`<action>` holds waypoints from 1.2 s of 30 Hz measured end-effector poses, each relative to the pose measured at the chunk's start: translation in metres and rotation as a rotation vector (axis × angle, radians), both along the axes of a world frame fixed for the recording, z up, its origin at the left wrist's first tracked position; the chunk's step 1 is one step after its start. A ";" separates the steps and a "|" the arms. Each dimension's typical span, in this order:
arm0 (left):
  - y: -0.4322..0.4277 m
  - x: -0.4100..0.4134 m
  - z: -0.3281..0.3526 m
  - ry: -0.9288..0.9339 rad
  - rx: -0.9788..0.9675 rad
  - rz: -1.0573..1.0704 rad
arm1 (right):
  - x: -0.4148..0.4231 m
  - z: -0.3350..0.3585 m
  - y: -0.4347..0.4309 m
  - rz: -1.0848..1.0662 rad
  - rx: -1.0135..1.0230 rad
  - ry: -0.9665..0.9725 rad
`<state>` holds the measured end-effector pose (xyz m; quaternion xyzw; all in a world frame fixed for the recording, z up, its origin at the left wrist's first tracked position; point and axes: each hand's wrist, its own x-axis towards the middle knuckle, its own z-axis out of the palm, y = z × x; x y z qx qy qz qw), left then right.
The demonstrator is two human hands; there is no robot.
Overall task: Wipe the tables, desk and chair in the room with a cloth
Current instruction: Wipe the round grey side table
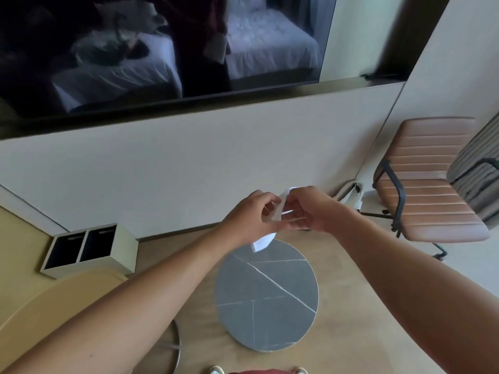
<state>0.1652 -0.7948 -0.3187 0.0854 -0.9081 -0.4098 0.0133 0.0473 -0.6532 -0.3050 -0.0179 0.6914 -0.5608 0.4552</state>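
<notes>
Both my hands are raised in front of me above a small round grey marble table. Between them is a white cloth. My left hand pinches it from the left and my right hand grips it from the right. A corner of the cloth hangs down below the hands, over the table's far edge, and another bit sticks up above the fingers. A brown leather office chair stands at the right by the wall.
A large dark TV screen hangs on the wall ahead. A cream box with two dark slots sits on the floor at the left. A rounded yellow seat is at the lower left. Striped fabric lies over the chair's right side.
</notes>
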 end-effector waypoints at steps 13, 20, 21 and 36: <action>-0.029 0.012 -0.036 0.243 -0.185 0.019 | 0.009 -0.021 0.006 0.002 0.107 0.008; -0.055 0.013 -0.040 0.134 -0.196 0.083 | 0.001 -0.047 0.019 0.193 0.412 0.650; -0.056 0.013 -0.043 0.121 -0.160 0.102 | 0.002 -0.049 0.020 0.120 0.308 0.602; -0.051 0.010 -0.180 -0.186 0.511 0.550 | 0.023 -0.188 0.010 -0.206 0.188 0.149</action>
